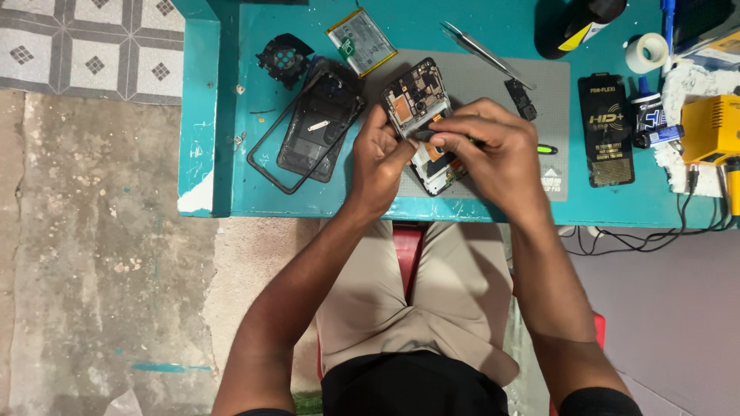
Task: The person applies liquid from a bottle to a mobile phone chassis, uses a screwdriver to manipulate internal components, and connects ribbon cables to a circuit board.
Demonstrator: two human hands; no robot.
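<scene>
An opened phone (418, 96) with its circuit board exposed lies on a grey work mat (549, 92) on the teal table (254, 189). My left hand (379, 162) grips the phone's left edge with thumb and fingers. My right hand (489, 146) is curled over the phone's lower half and pinches a thin dark tool with a green tip (546, 149) against it. The lower part of the phone is hidden under my right hand.
A black back cover and frame (312, 127) lie left of the phone, with a camera ring piece (285, 58) and a battery (356, 41) behind. Tweezers (484, 52), a small dark part (522, 98), a black screen-protector pack (606, 129), tape roll (646, 52), glue bottle (650, 115) and a yellow device (713, 127) lie right.
</scene>
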